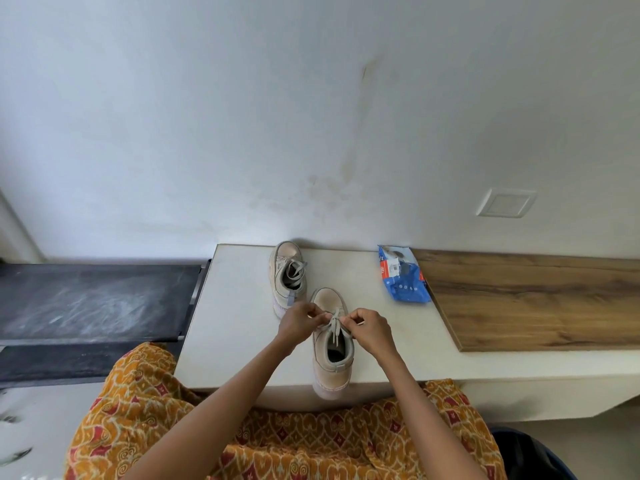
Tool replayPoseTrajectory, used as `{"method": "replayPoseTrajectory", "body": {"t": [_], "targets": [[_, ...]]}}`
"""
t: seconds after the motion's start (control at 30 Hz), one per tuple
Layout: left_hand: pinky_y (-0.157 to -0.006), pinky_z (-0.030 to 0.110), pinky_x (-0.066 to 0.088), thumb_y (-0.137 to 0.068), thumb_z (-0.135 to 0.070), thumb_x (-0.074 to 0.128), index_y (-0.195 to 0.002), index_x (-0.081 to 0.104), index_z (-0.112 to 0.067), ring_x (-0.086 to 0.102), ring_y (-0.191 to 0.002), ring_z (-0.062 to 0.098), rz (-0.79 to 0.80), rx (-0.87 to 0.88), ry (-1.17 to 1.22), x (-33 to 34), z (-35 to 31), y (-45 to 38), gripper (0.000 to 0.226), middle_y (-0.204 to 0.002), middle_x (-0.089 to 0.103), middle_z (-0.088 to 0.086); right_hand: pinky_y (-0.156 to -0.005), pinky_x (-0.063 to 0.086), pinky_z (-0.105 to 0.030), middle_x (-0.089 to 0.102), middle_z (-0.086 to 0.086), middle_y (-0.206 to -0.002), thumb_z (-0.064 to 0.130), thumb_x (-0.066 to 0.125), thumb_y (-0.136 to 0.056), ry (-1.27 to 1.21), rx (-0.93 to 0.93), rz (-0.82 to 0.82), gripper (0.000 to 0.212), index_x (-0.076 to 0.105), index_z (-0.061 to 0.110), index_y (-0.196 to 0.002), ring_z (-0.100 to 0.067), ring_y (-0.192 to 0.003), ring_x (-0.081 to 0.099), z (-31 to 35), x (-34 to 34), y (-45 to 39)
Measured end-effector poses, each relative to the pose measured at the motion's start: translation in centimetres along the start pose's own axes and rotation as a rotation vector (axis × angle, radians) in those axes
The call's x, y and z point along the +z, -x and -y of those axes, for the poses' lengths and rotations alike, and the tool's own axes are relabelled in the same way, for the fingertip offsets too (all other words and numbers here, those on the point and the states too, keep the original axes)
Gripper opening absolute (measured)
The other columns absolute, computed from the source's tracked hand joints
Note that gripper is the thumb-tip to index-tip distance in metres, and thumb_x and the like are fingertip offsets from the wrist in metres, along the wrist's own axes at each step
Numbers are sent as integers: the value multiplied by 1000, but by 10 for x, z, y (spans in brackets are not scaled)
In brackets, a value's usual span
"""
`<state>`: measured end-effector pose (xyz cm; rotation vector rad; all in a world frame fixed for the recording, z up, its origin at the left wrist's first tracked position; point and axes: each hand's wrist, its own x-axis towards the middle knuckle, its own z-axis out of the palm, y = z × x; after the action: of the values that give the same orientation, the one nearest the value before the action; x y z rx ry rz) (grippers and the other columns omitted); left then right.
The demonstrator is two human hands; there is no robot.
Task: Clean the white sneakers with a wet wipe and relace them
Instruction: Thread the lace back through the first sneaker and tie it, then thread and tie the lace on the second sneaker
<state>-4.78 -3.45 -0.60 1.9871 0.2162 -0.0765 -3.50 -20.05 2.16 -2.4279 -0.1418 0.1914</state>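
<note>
Two pale beige sneakers stand on a white table point(235, 306). The near sneaker point(330, 372) points away from me, its heel hanging over the table's front edge. Its grey lace point(335, 325) crosses above the tongue. My left hand point(299, 323) pinches the lace on the left side and my right hand point(369, 329) pinches it on the right. The far sneaker point(288, 277) stands behind and to the left, with loose grey laces lying over its opening. A blue pack of wet wipes point(403, 275) lies at the back right.
A wooden board point(536, 303) covers the table's right part, beside the wipes pack. A dark flat surface point(90, 303) adjoins the table on the left. A white wall with a switch plate point(505, 202) rises behind. My orange patterned clothing point(311, 441) fills the foreground.
</note>
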Motion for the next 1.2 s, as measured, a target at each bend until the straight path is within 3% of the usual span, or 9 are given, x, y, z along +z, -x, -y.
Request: {"method": "replayPoseTrajectory", "body": {"t": [0.2,0.27,0.37,0.43,0.57,0.7,0.83,0.97,1.2], "targets": [[-76,41,54,-82,-33,71,-75,65,-14,66,-77,20,-12,-6,-39,0,-2,1,21,-79,69,4,-80,54,-34,69,0,-85,36,62,-87,-12,9,29,19,65,18,-83,-17,-80,66,4,-5,-1],[-68,37,55,-85,-36,67,-80,63,-13,65,-69,19,3,-48,-42,-2,-5,4,24,-80,69,6,-77,56,-35,68,1,-81,41,60,-88,-20,16,71,22,63,20,-84,-19,-73,68,4,-8,2],[-58,28,48,-94,-45,46,-94,51,-14,64,-59,17,112,-186,-133,-6,-12,12,31,-83,66,3,-61,55,-25,68,0,-94,54,58,-84,45,68,210,37,58,22,-103,-15,-60,66,8,-13,9],[-59,28,50,-97,-47,38,-100,45,-15,64,-59,19,159,-225,-167,-5,-15,16,33,-86,67,3,-56,54,-22,66,1,-96,46,64,-83,69,75,265,38,55,23,-112,-15,-57,65,9,-13,11],[-63,32,55,-96,-45,41,-106,44,-15,61,-53,20,49,-200,-83,4,-12,11,31,-87,67,4,-59,52,-26,65,-2,-83,22,57,-86,183,-22,159,14,61,18,-99,-25,-68,68,11,-9,7],[-76,35,54,-97,-45,41,-111,44,-16,64,-65,22,-68,-182,232,10,-12,1,32,-90,67,2,-62,35,-26,68,-11,-92,15,50,-89,375,-126,-56,15,62,9,-96,-29,-86,62,10,-10,-16],[-81,33,52,-98,-39,41,-112,44,-16,62,-87,17,-180,-78,428,13,-21,-13,27,-100,62,7,-67,45,-31,69,-12,-98,14,50,-92,345,-99,-157,19,64,9,-104,-29,-90,63,16,-11,-56],[-91,30,42,-98,-39,41,-121,42,-20,55,-105,14,-169,-43,398,17,-32,-27,30,-113,58,-3,-72,49,-32,69,-11,-103,12,48,-93,367,-117,-183,22,64,10,-109,-29,-94,63,28,-5,-88],[-86,23,44,-98,-23,45,-127,44,-14,56,-99,10,-175,49,200,14,-28,-47,31,-114,58,-1,-68,41,-27,67,-10,-109,19,47,-95,459,-135,-93,22,59,12,-113,-29,-99,62,32,0,-118]]}}
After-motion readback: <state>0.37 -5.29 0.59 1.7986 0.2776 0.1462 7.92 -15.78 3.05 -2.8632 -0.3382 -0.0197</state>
